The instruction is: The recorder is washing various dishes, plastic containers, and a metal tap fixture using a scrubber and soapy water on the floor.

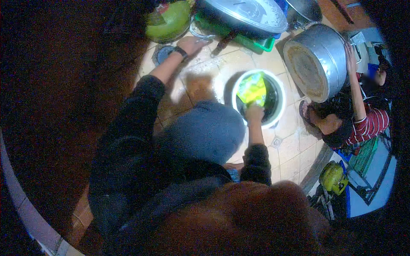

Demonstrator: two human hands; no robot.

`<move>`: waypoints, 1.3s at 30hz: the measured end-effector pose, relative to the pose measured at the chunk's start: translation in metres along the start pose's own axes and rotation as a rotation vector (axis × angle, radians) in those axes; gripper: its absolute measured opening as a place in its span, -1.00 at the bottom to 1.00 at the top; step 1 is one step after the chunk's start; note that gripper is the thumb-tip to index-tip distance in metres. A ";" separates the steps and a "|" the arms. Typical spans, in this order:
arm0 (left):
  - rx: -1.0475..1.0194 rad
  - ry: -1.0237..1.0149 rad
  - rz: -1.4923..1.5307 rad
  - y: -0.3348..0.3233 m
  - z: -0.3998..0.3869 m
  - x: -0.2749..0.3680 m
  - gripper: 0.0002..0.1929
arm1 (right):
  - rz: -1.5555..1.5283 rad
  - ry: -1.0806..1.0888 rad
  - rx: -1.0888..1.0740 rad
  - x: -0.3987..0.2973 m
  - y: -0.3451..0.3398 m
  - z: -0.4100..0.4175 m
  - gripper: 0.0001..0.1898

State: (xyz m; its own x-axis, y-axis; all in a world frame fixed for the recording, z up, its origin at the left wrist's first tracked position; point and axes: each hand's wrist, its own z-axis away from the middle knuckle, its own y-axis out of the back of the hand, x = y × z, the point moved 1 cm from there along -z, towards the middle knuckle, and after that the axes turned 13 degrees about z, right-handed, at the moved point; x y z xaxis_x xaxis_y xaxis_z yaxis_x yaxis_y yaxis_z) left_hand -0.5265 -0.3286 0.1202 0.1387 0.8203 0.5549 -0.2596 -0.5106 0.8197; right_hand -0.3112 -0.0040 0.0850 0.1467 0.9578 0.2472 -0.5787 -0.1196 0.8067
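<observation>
My right hand (255, 112) grips the near end of a bright yellow-green packet (254, 89), over a round white-rimmed bucket (282, 92) on the tiled floor. The packet hides part of the dark inside of the bucket. Reaching forward on the left, my left hand (191, 45), with a dark band at the wrist, is beside the green gas cylinder and near a clear, glass-like rim (200, 32). Whether its fingers touch that rim I cannot tell. A small round grey-blue dish or lid (164, 54) lies by that wrist.
A green gas cylinder (171, 20) and a large lidded pot (253, 14) over a green crate (267, 45) stand ahead. At right, another person in a striped red shirt (373, 126) has a hand on a big tilted metal pot (330, 54). Another green cylinder (333, 177) is lower right.
</observation>
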 end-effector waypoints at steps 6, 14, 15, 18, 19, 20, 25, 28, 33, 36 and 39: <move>0.059 0.019 0.254 0.012 0.029 -0.032 -0.37 | -0.338 0.068 0.129 0.027 -0.017 0.036 -0.68; 0.142 0.147 0.499 0.008 0.118 -0.011 -0.40 | -0.105 0.243 0.302 0.032 -0.048 0.004 -0.51; 0.168 0.088 0.524 0.008 0.130 -0.004 -0.41 | -0.091 0.182 0.263 0.040 -0.053 0.001 -0.49; -0.014 0.227 0.537 0.001 0.157 0.009 -0.46 | -0.101 0.126 0.076 0.050 -0.063 -0.009 -0.31; -0.046 0.324 0.604 -0.004 0.167 0.013 -0.48 | -0.141 0.146 0.098 0.051 -0.063 -0.010 -0.39; -0.103 0.229 0.564 -0.010 0.174 0.014 -0.50 | -0.144 0.107 0.096 0.050 -0.063 -0.010 -0.47; -0.388 -0.157 0.810 -0.054 0.182 0.024 -0.70 | 0.036 0.146 -0.008 0.056 -0.059 0.013 -0.60; -0.581 -0.082 0.918 -0.088 0.156 0.042 -0.72 | -0.014 0.089 -0.088 0.074 -0.066 0.036 -0.55; -0.797 -0.030 1.077 -0.151 0.097 0.082 -0.74 | -0.282 -0.005 -0.036 0.063 -0.087 0.037 -0.48; -0.909 -0.013 1.182 -0.185 0.066 0.099 -0.74 | -0.179 0.052 0.386 0.043 -0.085 0.026 -0.46; -0.974 -0.043 1.313 -0.206 0.050 0.113 -0.74 | -0.293 0.168 0.362 0.032 -0.074 0.019 -0.41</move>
State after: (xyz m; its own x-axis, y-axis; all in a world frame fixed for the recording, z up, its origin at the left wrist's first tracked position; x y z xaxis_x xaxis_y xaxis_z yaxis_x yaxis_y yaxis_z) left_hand -0.4098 -0.1437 0.0206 -0.6302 -0.0364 0.7756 -0.6818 -0.4521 -0.5752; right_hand -0.2489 0.0301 0.0433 0.1129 0.9900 -0.0843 -0.2120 0.1069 0.9714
